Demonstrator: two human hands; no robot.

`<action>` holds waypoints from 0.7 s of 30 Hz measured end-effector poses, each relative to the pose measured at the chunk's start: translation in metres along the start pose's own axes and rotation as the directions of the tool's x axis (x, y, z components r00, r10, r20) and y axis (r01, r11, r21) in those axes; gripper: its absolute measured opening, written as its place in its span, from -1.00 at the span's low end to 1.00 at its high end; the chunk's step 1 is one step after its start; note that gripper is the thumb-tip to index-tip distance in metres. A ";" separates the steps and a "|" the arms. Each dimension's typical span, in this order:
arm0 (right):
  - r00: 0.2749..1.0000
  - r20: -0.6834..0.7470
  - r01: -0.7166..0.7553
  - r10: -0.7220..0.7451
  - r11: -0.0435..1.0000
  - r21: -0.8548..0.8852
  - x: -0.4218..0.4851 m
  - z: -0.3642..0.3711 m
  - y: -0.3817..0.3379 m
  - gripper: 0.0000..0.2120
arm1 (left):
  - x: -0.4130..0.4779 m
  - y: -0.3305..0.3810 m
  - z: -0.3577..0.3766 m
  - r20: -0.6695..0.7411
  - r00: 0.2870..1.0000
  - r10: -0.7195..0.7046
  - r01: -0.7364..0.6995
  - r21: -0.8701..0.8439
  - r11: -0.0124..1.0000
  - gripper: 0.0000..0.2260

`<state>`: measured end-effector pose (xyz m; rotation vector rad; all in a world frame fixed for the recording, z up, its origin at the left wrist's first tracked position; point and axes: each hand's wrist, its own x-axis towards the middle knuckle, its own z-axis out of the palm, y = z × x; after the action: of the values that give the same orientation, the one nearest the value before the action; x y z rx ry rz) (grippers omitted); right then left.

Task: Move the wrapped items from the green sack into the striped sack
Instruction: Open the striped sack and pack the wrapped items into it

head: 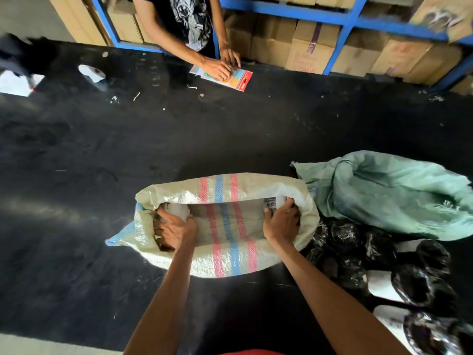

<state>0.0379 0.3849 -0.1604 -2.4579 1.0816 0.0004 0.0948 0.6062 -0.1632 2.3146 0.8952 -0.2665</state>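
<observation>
The striped sack [225, 260], beige with red and blue stripes, lies open on the black table in front of me. Both my hands are inside its mouth. My left hand [174, 229] presses on a white wrapped item [179, 210] at the sack's left end. At the right end my right hand [281, 219] grips a wrapped item [272, 202] in white and black plastic. The green sack [394, 193] lies crumpled and open to the right. Several wrapped items [399, 275] in black and white plastic are piled on the table below it.
Across the black table [179, 144] another person's hands rest on a colourful card packet [230, 78]. A white tape roll [93, 73] and small scraps lie at the far left. Blue shelving [340, 39] with cardboard boxes stands behind.
</observation>
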 end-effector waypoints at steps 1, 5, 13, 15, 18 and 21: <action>1.000 0.004 0.003 -0.003 1.000 -0.001 -0.003 0.001 0.003 -0.40 | 0.002 0.001 0.000 0.001 1.000 0.001 -0.001 -0.012 1.000 -0.08; 0.995 0.096 0.022 -0.029 0.997 0.071 -0.001 -0.006 0.007 -0.36 | -0.002 -0.002 -0.007 0.019 0.993 0.116 -0.116 -0.016 0.993 -0.16; 0.908 0.239 0.224 -0.344 0.881 0.418 -0.059 -0.091 0.025 -0.52 | -0.072 0.029 -0.050 0.234 0.841 0.488 -0.531 0.180 0.828 -0.49; 0.927 0.066 0.291 -0.368 0.821 0.491 -0.077 -0.130 0.062 -0.57 | -0.117 0.041 -0.042 0.294 0.649 0.701 -0.718 -0.065 0.692 -0.57; 0.956 -0.097 0.291 -0.277 0.862 0.416 -0.085 -0.172 0.122 -0.54 | -0.176 0.052 -0.024 0.424 0.373 0.825 -0.829 -0.247 0.502 -0.52; 0.971 -0.165 0.207 -0.175 0.957 0.205 -0.084 -0.194 0.183 -0.43 | -0.219 0.047 0.006 0.576 0.182 0.797 -0.864 -0.293 0.409 -0.36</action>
<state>-0.1830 0.2571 -0.0449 -2.3768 0.8449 -0.3467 -0.0379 0.4589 -0.0589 2.1547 -0.8420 -0.5694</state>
